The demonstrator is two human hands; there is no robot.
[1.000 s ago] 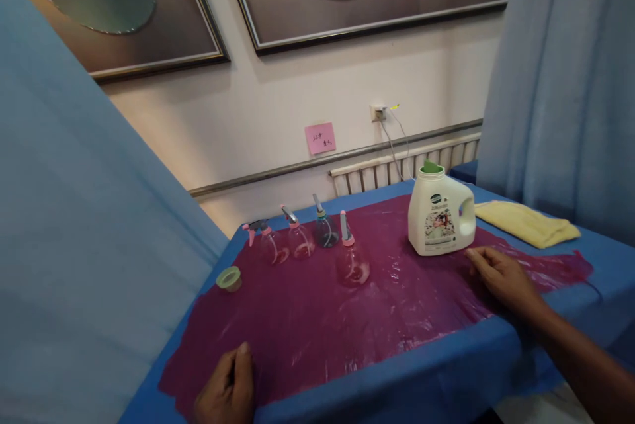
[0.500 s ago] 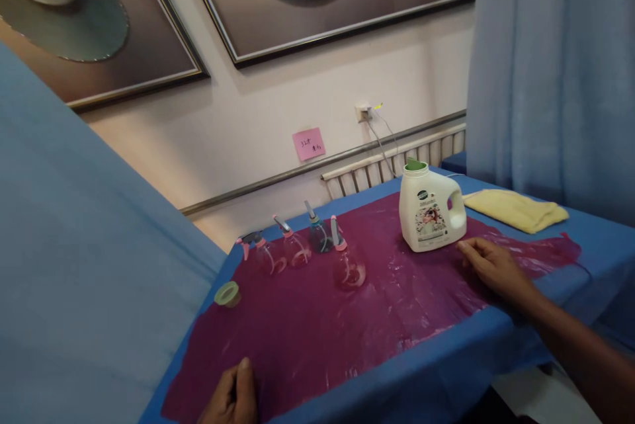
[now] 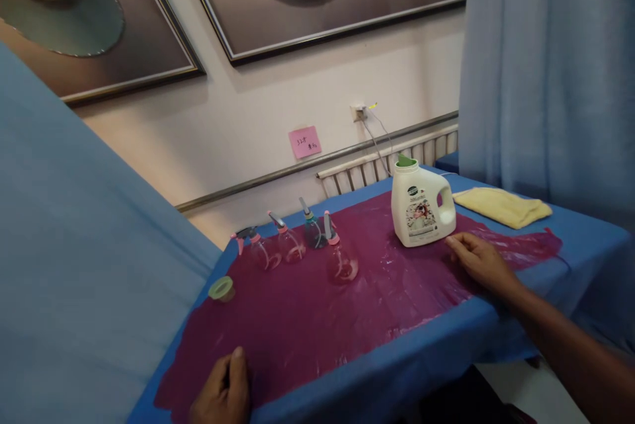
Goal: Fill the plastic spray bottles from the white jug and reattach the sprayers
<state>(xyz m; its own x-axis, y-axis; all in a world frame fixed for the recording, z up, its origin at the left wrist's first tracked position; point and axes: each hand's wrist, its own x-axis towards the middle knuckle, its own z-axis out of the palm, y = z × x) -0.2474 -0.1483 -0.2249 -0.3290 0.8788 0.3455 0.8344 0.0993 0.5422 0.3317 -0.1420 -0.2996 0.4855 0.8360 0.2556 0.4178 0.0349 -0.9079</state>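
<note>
My left hand (image 3: pixel 223 389) rests on the purple plastic sheet (image 3: pixel 278 338) near the table's front left, fingers curled in, thumb on top, nothing visible in it. My right hand (image 3: pixel 480 260) lies at the sheet's right side with fingers bent together and no object showing; its fingertips are right by the base of a cream jug (image 3: pixel 421 212). The jug stands upright, its green-rimmed mouth uncapped. Several clear spray bottles stand left of it: the nearest with a pink collar (image 3: pixel 342 258), one teal (image 3: pixel 314 231), others pink-necked (image 3: pixel 264 253). A pale green cap (image 3: pixel 222 289) sits at the left.
A folded yellow cloth (image 3: pixel 503 206) lies at the back right of the blue-covered table (image 3: pixel 590 245). Blue curtains hang at the left (image 3: pixel 74 245) and right (image 3: pixel 540 67). Behind are a radiator (image 3: pixel 387 163) and a wall socket (image 3: pixel 358 112) with cords.
The view has shifted slightly, so everything appears a little further left and up. Both hands keep their poses, and the jug, bottles and cap stay where they were on the table.
</note>
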